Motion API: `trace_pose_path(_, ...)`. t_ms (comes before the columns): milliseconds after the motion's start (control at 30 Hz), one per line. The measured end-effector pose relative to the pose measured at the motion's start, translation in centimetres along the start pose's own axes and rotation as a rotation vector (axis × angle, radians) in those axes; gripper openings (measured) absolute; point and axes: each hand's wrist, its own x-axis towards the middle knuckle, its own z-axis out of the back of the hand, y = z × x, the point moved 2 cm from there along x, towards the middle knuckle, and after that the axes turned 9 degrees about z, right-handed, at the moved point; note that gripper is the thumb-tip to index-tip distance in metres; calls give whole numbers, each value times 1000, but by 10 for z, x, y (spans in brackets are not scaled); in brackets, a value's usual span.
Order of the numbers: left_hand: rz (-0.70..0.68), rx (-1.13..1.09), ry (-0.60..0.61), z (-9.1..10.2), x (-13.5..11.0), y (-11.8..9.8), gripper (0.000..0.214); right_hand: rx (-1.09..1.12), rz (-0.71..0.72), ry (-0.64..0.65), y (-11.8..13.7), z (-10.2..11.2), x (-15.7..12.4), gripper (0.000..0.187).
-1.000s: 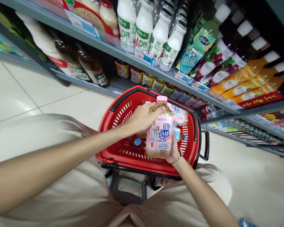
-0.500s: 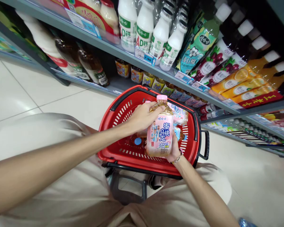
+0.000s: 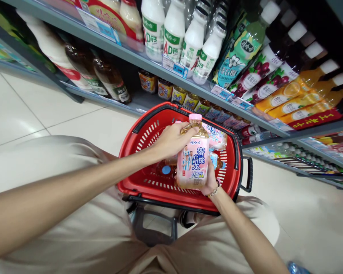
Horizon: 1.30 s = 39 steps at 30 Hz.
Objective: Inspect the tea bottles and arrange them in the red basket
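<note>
Over the red shopping basket [image 3: 125, 167] I hold a drink bottle [image 3: 193, 163] with a pink label, a pink cap and amber liquid, tilted so its label faces me. My left hand [image 3: 174, 139] is closed around its shoulder near the neck, the thumb across the front. From below and behind, my right hand [image 3: 210, 180] grips the lower part; most of its fingers are hidden by the bottle. Inside the basket lie several more bottles, among them a pink-labelled bottle [image 3: 217, 137] at the back right and a bottle with a blue cap [image 3: 166, 170].
Beyond the basket stands a grey shelf unit [image 3: 143, 57] with white milk-drink bottles [image 3: 173, 34], juice bottles [image 3: 291, 91] and, lower down, small bottles [image 3: 178, 95]. A dark stool or stand [image 3: 154, 232] shows under the basket, between my legs. Pale floor tiles [image 3: 20, 102] lie at left.
Almost nothing differs. Both hands keep the same hold on the bottle, and the shelf shifts very slightly in view.
</note>
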Motion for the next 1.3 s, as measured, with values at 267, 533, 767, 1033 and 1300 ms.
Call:
trace_pose_path(267, 0, 0, -1, 0, 0, 0, 45, -10, 0, -35, 0, -4, -1, 79)
trace_pose_path(533, 0, 0, -4, 0, 2, 3, 48, -6, 5, -39, 1, -3, -2, 78)
trace_pose_path(767, -3, 0, -7, 0, 1, 2, 47, -6, 14, -14, 2, -5, -2, 69)
trace_pose_path(1033, -9, -13, 2, -1, 1, 4, 46, -9, -15, -14, 4, -8, -3, 61)
trace_pose_path(1300, -31, 16, -10, 3, -2, -3, 50, -8, -37, -57, 3, -6, -5, 65)
